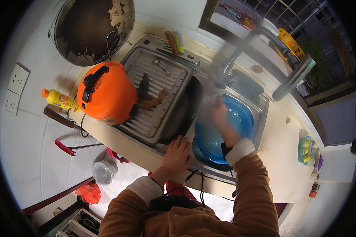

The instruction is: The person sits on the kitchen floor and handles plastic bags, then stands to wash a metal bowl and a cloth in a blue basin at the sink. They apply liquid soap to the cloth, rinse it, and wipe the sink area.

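Note:
My left hand [177, 152] lies palm down on the front rim of the stainless steel sink [213, 173], fingers slightly spread and holding nothing. My right hand [219, 111] is over the left part of a blue plastic basin [245, 118], below the spout of a metal faucet [221, 81]. Blur and steam-like haze around its fingers hide whether it grips anything. Shallow, shiny liquid is in the basin, which sits in the right sink bowl. To the left, a ridged steel draining tray [154, 124] partly covers the dark left bowl [181, 118].
An orange rice cooker [106, 94] stands on the tray's left side. Beside it are a yellow bottle [62, 99] and a brown handle [59, 118] jutting past the counter. A large blackened wok [86, 32] leans at the back wall. Black cables [201, 186] hang before me.

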